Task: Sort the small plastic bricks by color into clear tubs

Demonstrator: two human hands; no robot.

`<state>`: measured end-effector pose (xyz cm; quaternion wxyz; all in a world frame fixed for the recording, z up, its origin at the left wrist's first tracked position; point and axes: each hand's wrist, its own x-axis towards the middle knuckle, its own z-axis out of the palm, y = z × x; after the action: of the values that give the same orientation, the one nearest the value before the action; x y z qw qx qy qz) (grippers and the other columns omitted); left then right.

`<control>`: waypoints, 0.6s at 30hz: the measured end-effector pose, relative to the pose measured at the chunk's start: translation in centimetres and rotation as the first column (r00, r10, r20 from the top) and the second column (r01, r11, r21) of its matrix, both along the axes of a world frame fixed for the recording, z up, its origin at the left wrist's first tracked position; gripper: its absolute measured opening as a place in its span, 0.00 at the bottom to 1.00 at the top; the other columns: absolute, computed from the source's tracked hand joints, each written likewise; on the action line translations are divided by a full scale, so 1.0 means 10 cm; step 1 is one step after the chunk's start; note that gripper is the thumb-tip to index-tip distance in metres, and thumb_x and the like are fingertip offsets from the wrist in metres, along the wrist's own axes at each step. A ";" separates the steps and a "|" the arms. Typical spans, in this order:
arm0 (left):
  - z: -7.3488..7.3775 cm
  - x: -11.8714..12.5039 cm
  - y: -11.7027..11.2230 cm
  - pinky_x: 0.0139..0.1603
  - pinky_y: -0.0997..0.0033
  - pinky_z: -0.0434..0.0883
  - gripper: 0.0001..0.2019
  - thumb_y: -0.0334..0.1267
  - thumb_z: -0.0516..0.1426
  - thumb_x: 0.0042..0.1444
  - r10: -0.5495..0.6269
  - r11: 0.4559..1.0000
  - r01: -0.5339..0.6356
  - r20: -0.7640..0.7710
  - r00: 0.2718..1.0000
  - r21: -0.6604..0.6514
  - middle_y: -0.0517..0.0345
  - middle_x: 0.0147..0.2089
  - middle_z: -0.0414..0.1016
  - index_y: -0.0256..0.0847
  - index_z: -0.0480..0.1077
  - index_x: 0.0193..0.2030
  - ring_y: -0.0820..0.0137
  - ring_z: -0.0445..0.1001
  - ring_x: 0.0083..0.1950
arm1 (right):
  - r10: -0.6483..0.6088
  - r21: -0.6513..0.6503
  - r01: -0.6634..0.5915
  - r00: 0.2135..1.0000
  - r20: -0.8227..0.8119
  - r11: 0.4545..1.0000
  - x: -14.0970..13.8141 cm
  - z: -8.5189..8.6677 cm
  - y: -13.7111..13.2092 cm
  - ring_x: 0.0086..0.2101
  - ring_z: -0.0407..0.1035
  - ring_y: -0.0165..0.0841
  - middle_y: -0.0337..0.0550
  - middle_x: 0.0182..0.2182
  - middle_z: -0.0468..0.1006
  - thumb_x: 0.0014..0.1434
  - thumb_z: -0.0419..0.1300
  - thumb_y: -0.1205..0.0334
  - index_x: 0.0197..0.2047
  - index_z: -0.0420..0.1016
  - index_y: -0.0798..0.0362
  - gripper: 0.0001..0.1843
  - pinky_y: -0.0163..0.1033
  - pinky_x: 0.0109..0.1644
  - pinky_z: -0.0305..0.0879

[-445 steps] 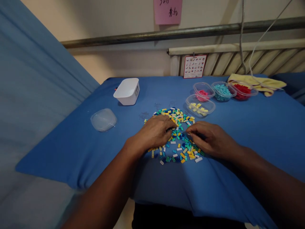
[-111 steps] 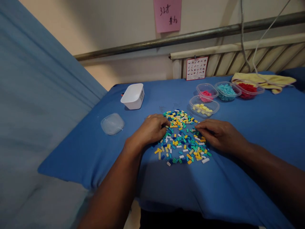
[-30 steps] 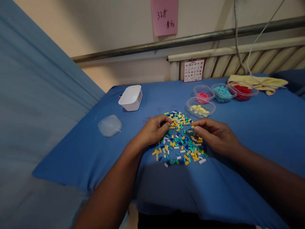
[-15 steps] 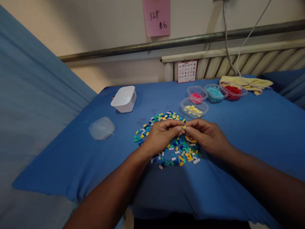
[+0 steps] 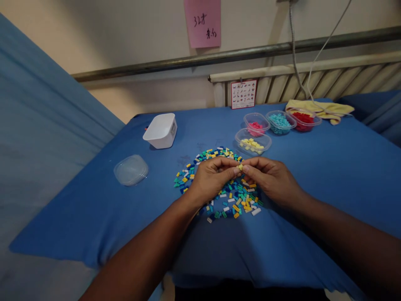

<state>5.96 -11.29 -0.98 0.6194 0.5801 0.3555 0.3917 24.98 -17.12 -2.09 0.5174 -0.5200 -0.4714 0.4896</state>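
Between my two thumbs and index fingers is a small pale yellow toy brick (image 5: 240, 167), held just above the pile. My left hand (image 5: 214, 177) pinches it from the left, and my right hand (image 5: 269, 177) pinches it from the right. The fingers hide part of it, so I cannot tell whether it is one brick or two pressed together. Beneath and around my hands lies a spread of small toy bricks (image 5: 233, 200) in blue, green, yellow and white. Past my right hand stands a clear tub of pale yellow bricks (image 5: 252, 145).
Behind that tub are clear tubs of pink bricks (image 5: 256, 127), light blue bricks (image 5: 280, 120) and red bricks (image 5: 303, 120). A yellow cloth (image 5: 322, 109) lies at the back right. To the left are a white bin (image 5: 161, 130) and stacked clear lids (image 5: 131, 170) on the blue tablecloth (image 5: 84, 209).
The pale yellow brick has turned slightly between my fingertips. Both hands keep their pinch over the pile. The whole view has shifted a little.
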 end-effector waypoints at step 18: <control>0.03 -0.01 -0.06 0.41 0.71 0.80 0.09 0.43 0.75 0.57 0.082 0.981 -0.074 -0.040 0.996 0.181 0.55 0.37 0.87 0.41 0.86 0.39 0.70 0.83 0.37 | 0.060 -0.015 -0.064 0.978 -0.198 0.998 0.00 -0.01 -0.02 0.34 0.79 0.33 0.42 0.34 0.87 0.63 0.76 0.42 0.40 0.89 0.49 0.18 0.40 0.43 0.78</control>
<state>5.91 -11.91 -0.65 0.5405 0.6281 0.3558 0.4322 24.94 -17.35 -2.20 0.5404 -0.4595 -0.4286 0.5596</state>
